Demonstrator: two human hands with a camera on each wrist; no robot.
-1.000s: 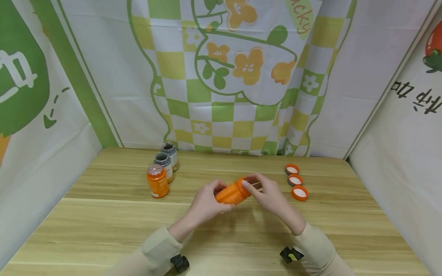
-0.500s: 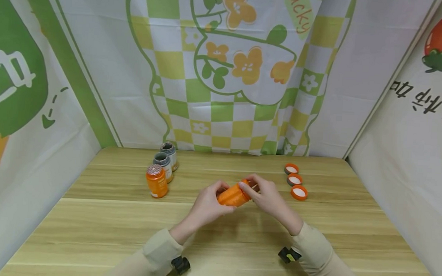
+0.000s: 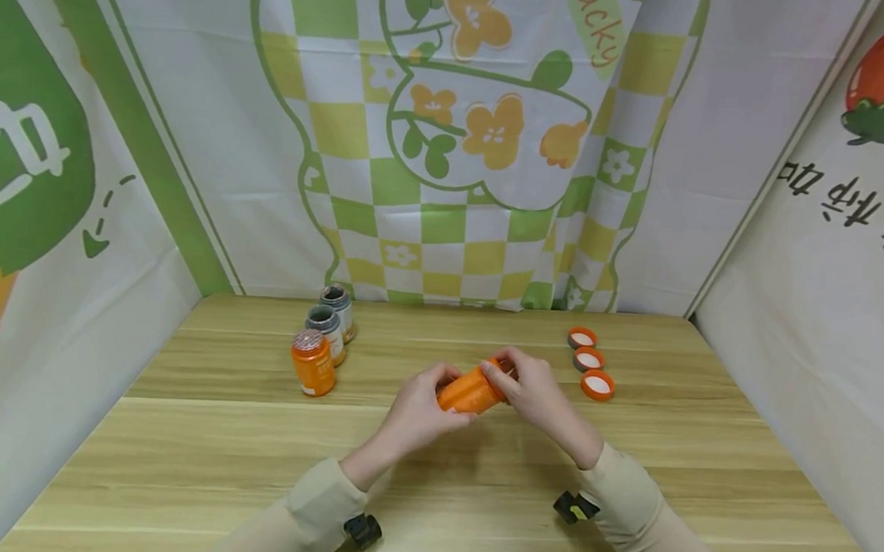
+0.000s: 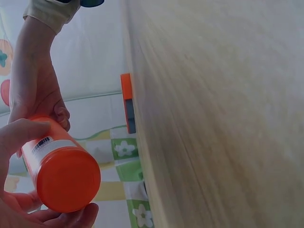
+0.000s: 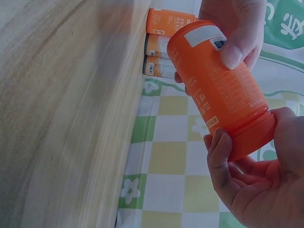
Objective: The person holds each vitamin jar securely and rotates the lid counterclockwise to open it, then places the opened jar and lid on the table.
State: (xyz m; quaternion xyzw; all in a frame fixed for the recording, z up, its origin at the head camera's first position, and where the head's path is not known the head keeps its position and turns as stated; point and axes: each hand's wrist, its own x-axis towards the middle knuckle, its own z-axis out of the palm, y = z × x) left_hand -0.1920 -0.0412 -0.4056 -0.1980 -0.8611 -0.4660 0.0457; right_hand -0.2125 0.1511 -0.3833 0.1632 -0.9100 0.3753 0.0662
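An orange bottle is held tilted above the table, its cap end up to the right. My left hand grips the body near the base; the bottle's round bottom faces the left wrist view. On the orange cap, the thumb and fingers of my right hand are curled, and the right wrist view shows the cap seated on the bottle's neck. White label print and a barcode show on the bottle. Part of the cap is hidden behind the right fingers in the head view.
At the left stand an orange bottle with a silvery top and two uncapped white-and-grey bottles. Three upturned caps lie in a row at the right. A patterned curtain hangs behind the table.
The right fingers have shifted around the cap and curled closer over it. Both hands and the bottle have moved slightly to the right; the bottles and caps on the table stay put.
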